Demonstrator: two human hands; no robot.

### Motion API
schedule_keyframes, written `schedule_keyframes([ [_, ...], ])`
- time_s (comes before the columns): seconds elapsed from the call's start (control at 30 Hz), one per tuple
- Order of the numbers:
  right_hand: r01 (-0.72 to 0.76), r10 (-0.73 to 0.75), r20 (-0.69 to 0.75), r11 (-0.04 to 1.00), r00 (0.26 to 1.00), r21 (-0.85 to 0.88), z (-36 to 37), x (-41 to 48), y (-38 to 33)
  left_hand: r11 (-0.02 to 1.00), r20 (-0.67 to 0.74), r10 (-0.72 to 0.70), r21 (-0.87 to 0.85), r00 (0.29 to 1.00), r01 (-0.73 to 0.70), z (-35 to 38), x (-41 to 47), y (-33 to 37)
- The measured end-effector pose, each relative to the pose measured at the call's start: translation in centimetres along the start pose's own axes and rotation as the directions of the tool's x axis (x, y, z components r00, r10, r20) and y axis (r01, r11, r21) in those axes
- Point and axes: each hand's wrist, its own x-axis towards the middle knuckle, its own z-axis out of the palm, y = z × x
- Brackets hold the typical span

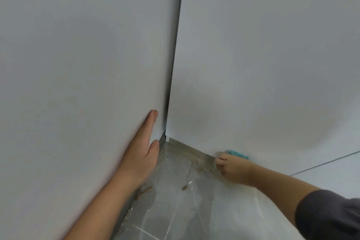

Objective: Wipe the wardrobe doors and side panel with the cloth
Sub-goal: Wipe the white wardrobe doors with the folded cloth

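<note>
Two pale grey wardrobe surfaces meet at an inner corner: a left panel (81,64) and a right panel (263,54), with a dark gap between them. My left hand (144,148) lies flat against the bottom of the left panel, fingers straight and together, holding nothing. My right hand (232,167) is closed around a teal cloth (236,153) and presses it against the very bottom edge of the right panel, just above the floor. Most of the cloth is hidden inside the fist.
A grey tiled floor (191,210) fills the bottom middle, with bits of debris and pale chips near the corner. A dull plinth strip (187,149) runs under the right panel. Lighter floor tiles (331,173) with a dark joint line lie at the right.
</note>
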Motion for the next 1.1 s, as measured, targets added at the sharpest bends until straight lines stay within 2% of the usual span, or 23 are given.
schedule_keyframes([
  [0.17,0.097,-0.089,0.187,0.995,0.978,-0.035,3.3,-6.3,-0.9,1.000,-0.016,0.007,-0.001,1.000,-0.007,0.1,0.0,-0.4],
  [0.27,0.181,-0.171,0.215,0.983,0.961,-0.029,3.3,-8.1,-0.3,1.000,-0.017,0.014,0.006,1.000,-0.014,0.1,-0.1,-0.5],
  [0.37,0.183,-0.178,0.055,0.978,0.983,-0.106,0.8,-7.6,1.7,1.000,-0.032,0.020,0.013,0.999,-0.019,0.2,-0.1,-0.5],
  [0.5,0.048,-0.088,-0.265,0.987,0.960,-0.155,-2.9,-2.7,5.2,0.999,-0.046,0.034,0.019,0.998,-0.034,0.4,-0.1,-0.2],
  [0.7,-0.158,0.098,-0.411,0.981,0.906,-0.113,-9.6,6.1,9.1,1.000,-0.058,0.027,-0.008,0.998,-0.027,0.4,0.1,-0.2],
  [0.8,-0.173,0.126,-0.412,0.982,0.902,-0.077,-10.4,7.2,8.6,1.000,-0.040,0.017,-0.008,0.999,-0.018,0.2,0.0,-0.2],
  [0.9,-0.099,0.076,-0.308,0.993,0.948,-0.061,-8.2,6.4,6.4,1.000,-0.023,0.024,0.008,0.999,-0.024,0.1,-0.1,0.1],
  [1.0,-0.068,0.055,-0.209,0.996,0.976,-0.054,-4.6,2.9,3.8,0.999,-0.029,0.025,0.036,0.999,-0.024,0.1,-0.1,0.0],
  [1.1,-0.053,0.033,-0.227,0.995,0.973,-0.081,-1.4,-3.3,1.6,0.996,-0.041,0.033,0.089,0.999,-0.029,0.2,0.0,-0.3],
])
